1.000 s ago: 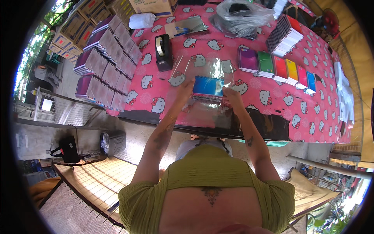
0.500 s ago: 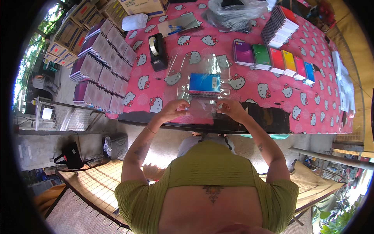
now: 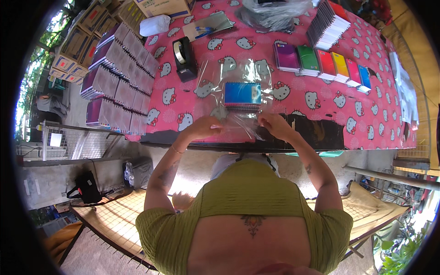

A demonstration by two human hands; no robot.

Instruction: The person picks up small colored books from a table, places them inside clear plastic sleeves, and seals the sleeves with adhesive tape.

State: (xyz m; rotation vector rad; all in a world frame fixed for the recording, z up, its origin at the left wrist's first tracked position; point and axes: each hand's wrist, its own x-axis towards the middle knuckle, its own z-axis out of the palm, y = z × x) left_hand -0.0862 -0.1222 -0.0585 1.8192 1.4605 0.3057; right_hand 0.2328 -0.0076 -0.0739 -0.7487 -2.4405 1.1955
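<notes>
On the pink patterned tablecloth lies a clear plastic sheet (image 3: 250, 69), glossy with reflections. A small stack of spiral notebooks with a blue cover (image 3: 243, 94) rests on its middle, the near binding towards me. My left hand (image 3: 204, 128) pinches the sheet's near left corner, close to the table edge. On the other side, my right hand (image 3: 275, 125) has its fingers closed on the near right part. Between the hands the plastic is creased and gathered just below the notebooks. The fingertips are partly blurred by the glossy film.
A black tape dispenser (image 3: 184, 59) stands beyond my left hand, with tall notebook stacks (image 3: 120, 78) farther left. Coloured notebooks (image 3: 308, 60) form a row at the right, before a taller pile (image 3: 327, 26). Plastic bags (image 3: 270, 16) and a cardboard box (image 3: 166, 7) sit at the back.
The near edge of the plastic is more bunched below the notebooks. My right hand has risen slightly and turned inward; my left hand stays nearly in place.
</notes>
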